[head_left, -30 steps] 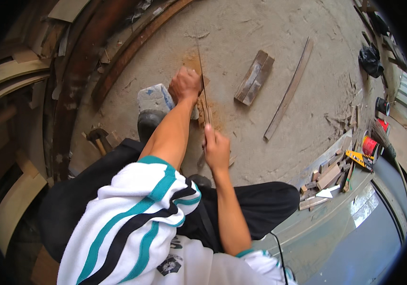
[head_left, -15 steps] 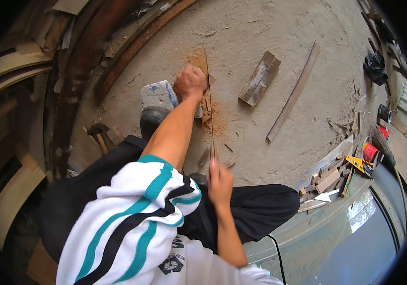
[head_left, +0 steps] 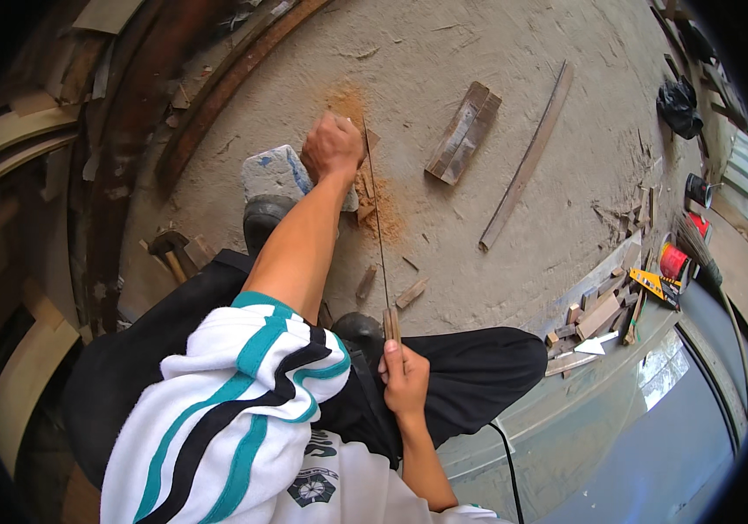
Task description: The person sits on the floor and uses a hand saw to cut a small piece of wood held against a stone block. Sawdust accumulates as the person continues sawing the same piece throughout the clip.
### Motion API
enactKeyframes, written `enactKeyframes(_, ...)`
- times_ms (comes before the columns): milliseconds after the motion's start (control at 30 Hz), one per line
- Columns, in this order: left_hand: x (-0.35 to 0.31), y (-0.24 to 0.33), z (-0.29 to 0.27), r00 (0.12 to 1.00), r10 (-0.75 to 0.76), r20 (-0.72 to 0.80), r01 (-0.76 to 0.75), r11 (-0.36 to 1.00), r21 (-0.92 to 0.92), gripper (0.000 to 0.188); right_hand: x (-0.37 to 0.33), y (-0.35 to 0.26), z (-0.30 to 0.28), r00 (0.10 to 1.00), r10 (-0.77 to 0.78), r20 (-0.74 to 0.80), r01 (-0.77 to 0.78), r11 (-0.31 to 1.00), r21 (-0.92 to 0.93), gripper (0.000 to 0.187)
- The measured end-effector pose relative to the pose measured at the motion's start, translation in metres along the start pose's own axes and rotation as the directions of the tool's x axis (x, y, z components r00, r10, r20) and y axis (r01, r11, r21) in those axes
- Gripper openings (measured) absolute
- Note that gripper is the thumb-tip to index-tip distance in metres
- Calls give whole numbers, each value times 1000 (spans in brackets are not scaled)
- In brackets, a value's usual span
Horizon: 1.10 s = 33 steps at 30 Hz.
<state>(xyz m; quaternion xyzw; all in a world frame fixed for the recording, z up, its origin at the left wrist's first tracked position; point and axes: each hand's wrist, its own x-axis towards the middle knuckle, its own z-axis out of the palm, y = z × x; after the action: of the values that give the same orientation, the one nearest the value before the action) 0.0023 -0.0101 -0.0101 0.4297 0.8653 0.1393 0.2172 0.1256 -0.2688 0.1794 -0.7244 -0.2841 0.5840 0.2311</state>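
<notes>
My right hand point(head_left: 404, 377) is closed around the wooden handle of a handsaw point(head_left: 378, 229). Seen nearly edge-on, its thin blade runs away from me past my left hand point(head_left: 333, 147). That hand is a closed fist just left of the blade, pressing down on a small wooden piece point(head_left: 373, 140), mostly hidden beneath it. A white block with blue marks point(head_left: 274, 175) lies beside the fist, with my dark shoe point(head_left: 267, 216) against it. Orange sawdust point(head_left: 383, 205) is scattered on the ground around the blade.
To the right lie a short block of joined wood point(head_left: 464, 134) and a long narrow strip point(head_left: 527, 157). A hammer point(head_left: 169, 251) rests on the left. Wood offcuts point(head_left: 597, 319), a yellow-and-black item point(head_left: 656, 286) and a broom point(head_left: 697, 253) sit at the right. Two small scraps lie near my foot.
My right hand has pulled the saw back toward me, so the handle now shows clearly. My left hand stays on the wood. The whole view has shifted slightly.
</notes>
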Motion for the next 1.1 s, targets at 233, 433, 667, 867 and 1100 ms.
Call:
enactKeyframes(233, -3, 1, 11, 1000, -9, 16, 9, 1000, 7, 37, 125, -29, 25, 998, -54, -10, 55, 998, 31, 53)
enactKeyframes(433, 3, 0, 0, 1000, -21, 8, 21, 1000, 16, 37, 6, -8, -11, 996, 75, 58, -76, 997, 11, 51)
enactKeyframes(667, 0, 4, 3, 997, -65, 48, 62, 996, 60, 38, 98, -17, 24, 992, -117, -38, 117, 993, -8, 53)
enactKeyframes(867, 2, 1, 6, 1000, 19, -22, -18, 998, 58, 35, 12, -19, -8, 998, 50, 41, -49, 998, -26, 51)
enactKeyframes(1100, 10, -12, 0, 998, -59, 15, 57, 993, 103, 33, 61, -10, 22, 993, -115, 7, 115, 991, -73, 52)
